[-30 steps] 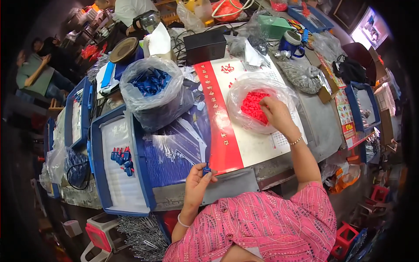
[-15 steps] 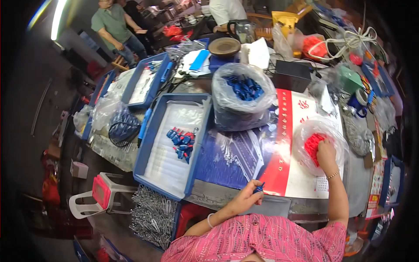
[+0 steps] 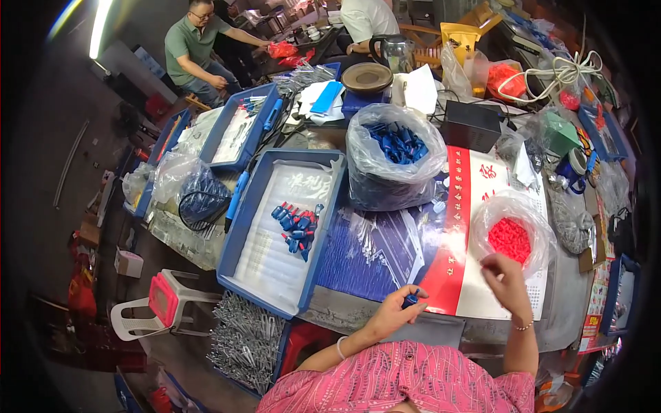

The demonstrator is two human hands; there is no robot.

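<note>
My left hand (image 3: 397, 311) is closed round a small blue plastic part (image 3: 410, 301), close to the table's front edge. My right hand (image 3: 508, 283) has its fingertips pinched together just in front of a clear plastic bag (image 3: 539, 241). Whatever sits in that pinch is too small to make out. Inside the bag lies a heap of small red plastic pieces (image 3: 509, 239). A larger clear bag (image 3: 372, 180) full of blue plastic parts (image 3: 392, 142) stands mid-table. Left of it, a blue tray (image 3: 265, 272) with a white lining holds a small pile of blue parts with red ends (image 3: 297, 227).
A black box (image 3: 471, 125) stands behind the red pieces, with a white cable bundle (image 3: 551, 74) beyond. A crate of metal rods (image 3: 244, 344) sits below the tray, near a stool (image 3: 162, 306). Across the room are a person in green (image 3: 196, 51) and one in white (image 3: 366, 20).
My right hand has come out of the bag of red pieces toward me. My left hand stays near the edge with its blue part. The person in green has reached an arm toward a red bag.
</note>
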